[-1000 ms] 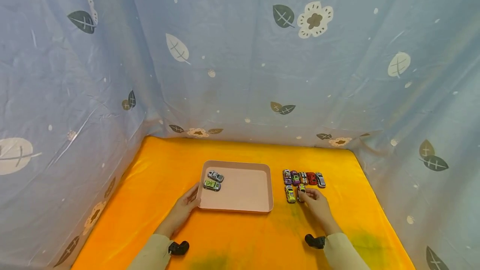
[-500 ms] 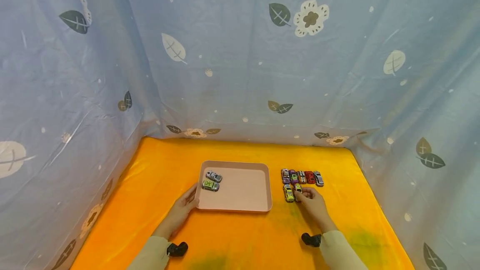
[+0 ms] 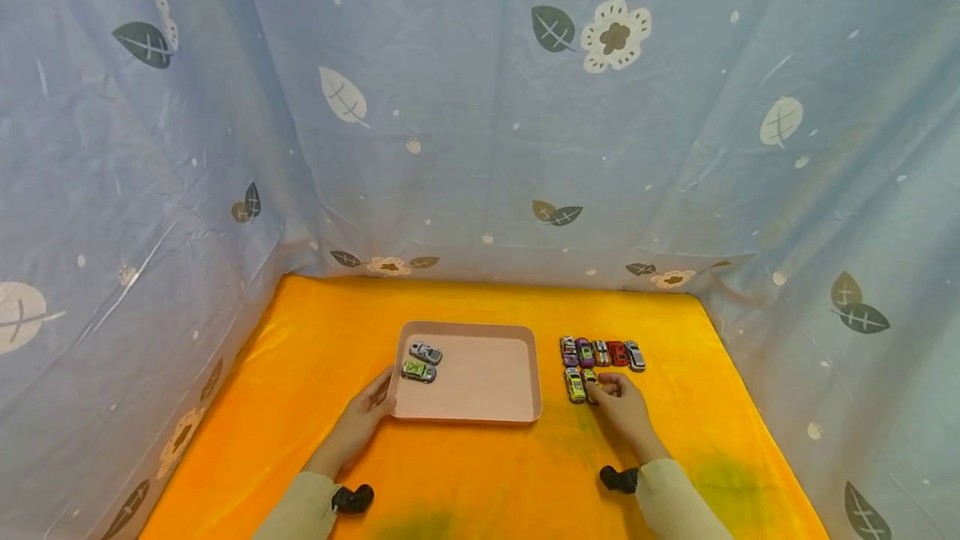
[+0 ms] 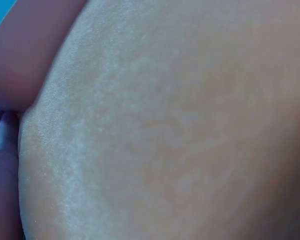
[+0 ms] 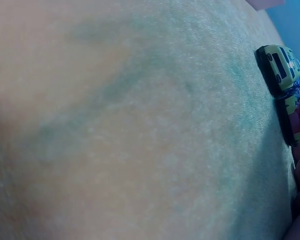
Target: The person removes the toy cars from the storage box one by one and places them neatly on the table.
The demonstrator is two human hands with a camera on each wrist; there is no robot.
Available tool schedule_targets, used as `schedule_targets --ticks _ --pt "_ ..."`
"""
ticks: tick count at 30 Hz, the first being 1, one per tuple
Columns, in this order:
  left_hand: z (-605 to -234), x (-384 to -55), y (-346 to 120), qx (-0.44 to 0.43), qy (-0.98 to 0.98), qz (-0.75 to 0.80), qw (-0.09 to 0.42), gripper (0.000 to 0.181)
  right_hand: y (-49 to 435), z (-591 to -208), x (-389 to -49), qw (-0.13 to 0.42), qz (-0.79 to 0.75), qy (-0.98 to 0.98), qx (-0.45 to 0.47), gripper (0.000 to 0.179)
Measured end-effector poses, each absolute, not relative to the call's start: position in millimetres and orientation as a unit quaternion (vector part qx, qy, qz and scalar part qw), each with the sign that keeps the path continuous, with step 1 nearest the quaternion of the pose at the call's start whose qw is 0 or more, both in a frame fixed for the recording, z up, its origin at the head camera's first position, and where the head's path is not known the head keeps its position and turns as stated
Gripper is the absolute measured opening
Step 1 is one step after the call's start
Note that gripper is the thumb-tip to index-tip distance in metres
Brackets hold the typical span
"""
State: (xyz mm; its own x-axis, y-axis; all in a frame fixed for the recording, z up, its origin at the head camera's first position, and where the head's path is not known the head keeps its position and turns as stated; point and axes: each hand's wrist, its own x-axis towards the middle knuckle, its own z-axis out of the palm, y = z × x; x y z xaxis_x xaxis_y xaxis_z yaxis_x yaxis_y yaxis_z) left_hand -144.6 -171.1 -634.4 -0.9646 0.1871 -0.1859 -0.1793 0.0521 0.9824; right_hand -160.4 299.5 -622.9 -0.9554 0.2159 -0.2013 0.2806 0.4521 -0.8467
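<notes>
At the near left corner of the pink tray (image 3: 480,417), my left hand (image 3: 358,422) grips the side, thumb by the rim. In the left wrist view the tray wall (image 4: 30,50) rises at the upper left beside the fingers. Two toy cars lie inside the tray at the left, a silver one (image 3: 426,353) and a green one (image 3: 418,371). My right hand (image 3: 626,415) pinches a yellow and red toy car (image 3: 589,377), partly covered by the fingers. A yellow toy car (image 3: 574,385) stands close beside it; the right wrist view shows the pair side by side.
Behind the pinched car, several toy cars form a row, with a purple one (image 3: 585,353), a red one (image 3: 617,353) and a silver one (image 3: 635,356) among them. Blue patterned curtains (image 3: 450,148) enclose the back and sides of the yellow-orange cloth (image 3: 480,482).
My right hand has slid the yellow and red toy car left, closer against the yellow one. The left hand keeps its place at the tray. The head view has shifted slightly.
</notes>
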Motion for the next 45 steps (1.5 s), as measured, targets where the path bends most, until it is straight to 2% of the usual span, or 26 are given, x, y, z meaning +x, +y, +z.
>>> schedule_targets --ticks 45 --pt "-631.6 -145.7 -173.2 0.010 0.708 0.694 0.135 0.058 298.1 -622.4 -161.7 0.023 -0.508 0.847 0.156 0.049"
